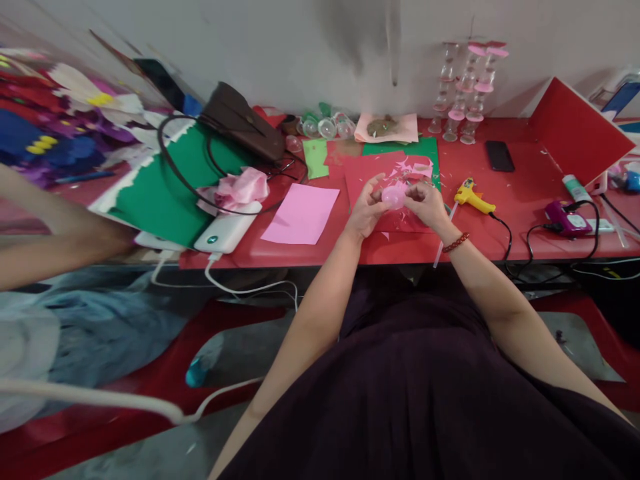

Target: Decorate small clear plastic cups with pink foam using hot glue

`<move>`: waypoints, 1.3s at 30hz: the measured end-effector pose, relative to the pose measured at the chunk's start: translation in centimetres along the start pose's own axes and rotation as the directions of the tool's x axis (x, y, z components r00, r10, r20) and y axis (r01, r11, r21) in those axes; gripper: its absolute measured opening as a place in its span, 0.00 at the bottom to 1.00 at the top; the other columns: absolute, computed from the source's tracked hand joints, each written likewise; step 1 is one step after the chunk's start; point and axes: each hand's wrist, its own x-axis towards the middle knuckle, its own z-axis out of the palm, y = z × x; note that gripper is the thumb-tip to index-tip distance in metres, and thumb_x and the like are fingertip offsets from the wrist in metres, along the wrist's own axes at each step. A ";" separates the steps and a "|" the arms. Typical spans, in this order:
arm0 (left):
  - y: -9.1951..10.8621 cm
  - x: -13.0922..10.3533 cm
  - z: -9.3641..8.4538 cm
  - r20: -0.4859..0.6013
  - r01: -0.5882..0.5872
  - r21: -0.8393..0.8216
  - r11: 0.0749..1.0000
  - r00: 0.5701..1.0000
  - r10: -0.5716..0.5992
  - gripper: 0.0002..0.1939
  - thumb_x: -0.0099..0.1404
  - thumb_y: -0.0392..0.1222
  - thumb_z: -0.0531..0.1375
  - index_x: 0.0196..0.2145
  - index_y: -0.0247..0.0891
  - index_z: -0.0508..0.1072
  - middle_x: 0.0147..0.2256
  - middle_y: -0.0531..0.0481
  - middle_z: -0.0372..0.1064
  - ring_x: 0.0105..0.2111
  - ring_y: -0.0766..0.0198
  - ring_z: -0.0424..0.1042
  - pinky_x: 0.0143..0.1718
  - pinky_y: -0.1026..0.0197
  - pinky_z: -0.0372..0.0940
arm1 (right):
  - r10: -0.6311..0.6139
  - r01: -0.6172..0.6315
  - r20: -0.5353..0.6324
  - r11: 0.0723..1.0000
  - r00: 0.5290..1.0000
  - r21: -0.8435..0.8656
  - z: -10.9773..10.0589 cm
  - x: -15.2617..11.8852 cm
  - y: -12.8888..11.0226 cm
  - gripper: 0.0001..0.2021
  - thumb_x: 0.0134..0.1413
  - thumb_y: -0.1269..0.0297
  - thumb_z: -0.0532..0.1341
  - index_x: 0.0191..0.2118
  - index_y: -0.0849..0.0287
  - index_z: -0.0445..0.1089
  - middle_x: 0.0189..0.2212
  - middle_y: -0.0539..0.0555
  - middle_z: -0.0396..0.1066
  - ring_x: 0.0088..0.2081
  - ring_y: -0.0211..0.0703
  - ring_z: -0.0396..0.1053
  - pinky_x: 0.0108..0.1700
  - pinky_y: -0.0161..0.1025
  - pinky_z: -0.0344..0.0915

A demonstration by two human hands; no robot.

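My left hand (pixel 367 210) and right hand (pixel 426 202) pinch the pink, cup-like piece (pixel 393 197) from opposite sides, above the red sheet (pixel 360 170). I should apply light, even fingertip pressure; its seemingly thin wall could dent.

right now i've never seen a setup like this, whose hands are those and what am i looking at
There is no machine here. You have one picture, from a camera on a person's head, looking forward and down at their own bare hands. The left hand and right hand together hold a small rounded pink piece. On the red table lie a pink sheet, a yellow glue gun and a dark phone. Someone else's blurred arm shows at far left.
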 end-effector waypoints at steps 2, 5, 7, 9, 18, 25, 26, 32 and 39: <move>-0.2 0.1 -0.3 -0.007 -0.014 0.000 1.000 1.000 0.014 0.46 0.53 0.42 0.74 0.67 0.49 0.65 0.42 0.52 0.78 0.43 0.61 0.79 0.49 0.59 0.72 | -0.007 0.007 -0.008 1.000 1.000 -0.014 0.2 -0.2 -0.2 0.05 0.44 0.68 0.64 0.26 0.55 0.66 0.24 0.46 0.68 0.27 0.37 0.63 0.35 0.40 0.63; -0.2 0.1 -0.4 0.004 -0.018 0.002 1.000 1.000 0.018 0.45 0.52 0.43 0.74 0.66 0.49 0.66 0.43 0.51 0.78 0.45 0.60 0.78 0.51 0.58 0.71 | -0.023 0.022 -0.025 1.000 0.999 -0.011 0.5 -0.6 -0.3 0.04 0.45 0.67 0.63 0.27 0.55 0.65 0.24 0.46 0.68 0.28 0.37 0.64 0.36 0.40 0.63; -0.1 0.0 -0.2 0.016 -0.019 0.011 1.000 1.000 0.018 0.44 0.51 0.44 0.75 0.65 0.48 0.67 0.43 0.51 0.78 0.46 0.59 0.78 0.52 0.57 0.70 | -0.022 0.022 -0.032 1.000 0.999 -0.006 0.6 -0.8 -0.2 0.04 0.45 0.67 0.63 0.27 0.55 0.65 0.25 0.47 0.68 0.28 0.37 0.64 0.36 0.40 0.63; 0.1 -0.1 0.0 0.022 -0.011 0.018 1.000 1.000 0.010 0.43 0.51 0.43 0.75 0.64 0.47 0.69 0.43 0.50 0.77 0.46 0.59 0.78 0.52 0.58 0.70 | -0.021 0.020 -0.035 1.000 0.999 -0.019 0.6 -0.9 -0.1 0.05 0.44 0.66 0.63 0.27 0.54 0.65 0.25 0.47 0.68 0.29 0.38 0.64 0.36 0.40 0.63; 0.7 -0.3 0.4 0.011 0.012 0.028 1.000 1.000 -0.012 0.44 0.50 0.42 0.75 0.64 0.48 0.70 0.45 0.48 0.76 0.51 0.56 0.76 0.54 0.57 0.70 | -0.014 0.014 -0.011 0.999 1.000 -0.039 0.3 -0.6 0.2 0.07 0.45 0.62 0.64 0.28 0.54 0.65 0.24 0.47 0.67 0.28 0.37 0.62 0.35 0.40 0.62; 1.1 -0.5 0.7 0.028 0.021 0.013 1.000 0.999 -0.021 0.40 0.50 0.39 0.75 0.61 0.48 0.73 0.46 0.49 0.76 0.50 0.57 0.76 0.52 0.59 0.70 | -0.026 0.026 0.005 1.000 1.000 0.005 0.4 -0.8 0.1 0.06 0.46 0.64 0.63 0.28 0.54 0.64 0.25 0.46 0.66 0.28 0.36 0.62 0.36 0.40 0.62; 1.1 -0.5 0.6 0.020 0.014 0.011 1.000 1.000 -0.014 0.40 0.50 0.39 0.75 0.61 0.48 0.73 0.47 0.49 0.76 0.50 0.58 0.75 0.52 0.59 0.70 | -0.022 0.022 0.009 1.000 1.000 0.013 0.4 -0.7 0.1 0.06 0.46 0.65 0.63 0.28 0.54 0.64 0.25 0.46 0.66 0.28 0.36 0.62 0.36 0.40 0.62; 1.0 -0.3 0.5 -0.032 -0.022 -0.006 1.000 0.999 0.022 0.40 0.50 0.42 0.75 0.61 0.50 0.72 0.49 0.48 0.75 0.51 0.57 0.75 0.50 0.59 0.71 | -0.021 0.021 0.000 1.000 1.000 0.017 0.7 -0.7 -0.2 0.06 0.45 0.65 0.63 0.27 0.54 0.64 0.24 0.45 0.66 0.28 0.36 0.61 0.35 0.39 0.62; 1.0 -0.5 0.7 0.046 0.013 0.026 1.000 0.999 -0.014 0.40 0.49 0.39 0.74 0.60 0.49 0.74 0.49 0.49 0.75 0.48 0.59 0.75 0.51 0.59 0.69 | -0.060 0.058 -0.059 0.998 0.996 -0.041 0.6 -1.2 -0.4 0.05 0.45 0.69 0.62 0.27 0.54 0.65 0.24 0.46 0.66 0.29 0.37 0.62 0.36 0.40 0.61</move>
